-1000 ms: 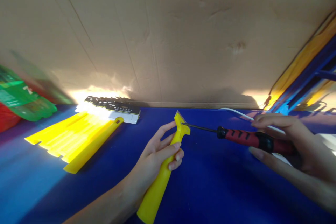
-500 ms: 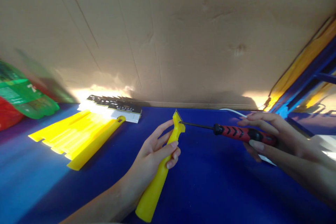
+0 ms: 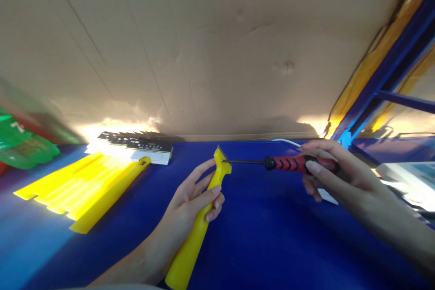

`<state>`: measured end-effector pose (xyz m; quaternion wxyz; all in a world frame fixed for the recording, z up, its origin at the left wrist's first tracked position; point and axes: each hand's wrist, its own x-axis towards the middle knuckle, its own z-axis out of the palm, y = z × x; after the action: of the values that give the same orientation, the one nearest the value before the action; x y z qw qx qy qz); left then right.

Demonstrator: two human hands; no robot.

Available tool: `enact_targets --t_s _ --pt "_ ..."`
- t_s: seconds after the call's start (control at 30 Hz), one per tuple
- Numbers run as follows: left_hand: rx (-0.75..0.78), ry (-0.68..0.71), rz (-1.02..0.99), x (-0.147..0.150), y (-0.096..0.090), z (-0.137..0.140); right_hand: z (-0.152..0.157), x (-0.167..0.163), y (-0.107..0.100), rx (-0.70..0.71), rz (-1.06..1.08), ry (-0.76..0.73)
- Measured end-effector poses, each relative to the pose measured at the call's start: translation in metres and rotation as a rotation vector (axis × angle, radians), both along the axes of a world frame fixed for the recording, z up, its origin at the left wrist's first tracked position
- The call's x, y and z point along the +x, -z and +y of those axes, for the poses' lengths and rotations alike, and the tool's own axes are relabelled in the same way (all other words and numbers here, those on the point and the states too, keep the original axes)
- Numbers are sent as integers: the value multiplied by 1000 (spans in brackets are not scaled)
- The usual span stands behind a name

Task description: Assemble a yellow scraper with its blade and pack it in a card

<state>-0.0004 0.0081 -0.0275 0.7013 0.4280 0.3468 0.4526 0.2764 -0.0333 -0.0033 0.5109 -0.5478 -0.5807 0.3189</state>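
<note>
My left hand (image 3: 193, 204) is closed round the neck of a yellow scraper (image 3: 190, 247), its small head pointing up and away with a thin blade along the edge. From the right, my right hand (image 3: 343, 174) grips a screwdriver (image 3: 288, 163) with a red and black handle. The dark shaft lies almost level, and its tip meets the scraper's head, where the screw itself is too small to make out. To the left, several more yellow scrapers (image 3: 105, 192) lie in an overlapping row, with black and white cards at their far ends.
The work surface is a blue table (image 3: 265, 240) against a cardboard wall (image 3: 217, 54). A green bottle (image 3: 25, 145) lies at the far left. On the right stand a blue metal frame (image 3: 377, 72) and a white box-like object (image 3: 408, 181). A white cable (image 3: 287, 142) runs behind my right hand.
The whole view has shifted, so things appear further left. My right thumb has moved onto the screwdriver's handle and the fingers have closed more round it. The tip stays at the scraper's head.
</note>
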Motion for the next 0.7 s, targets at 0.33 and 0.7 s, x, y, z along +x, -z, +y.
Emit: enact_targets --t_s 0.33,0.7 --pt "-1 -1 -36 -1 4 2 2 5 -2 -57 -74 -59" --pt "17 -18 -112 -4 10 3 -1 0 3 -80 19 -42"
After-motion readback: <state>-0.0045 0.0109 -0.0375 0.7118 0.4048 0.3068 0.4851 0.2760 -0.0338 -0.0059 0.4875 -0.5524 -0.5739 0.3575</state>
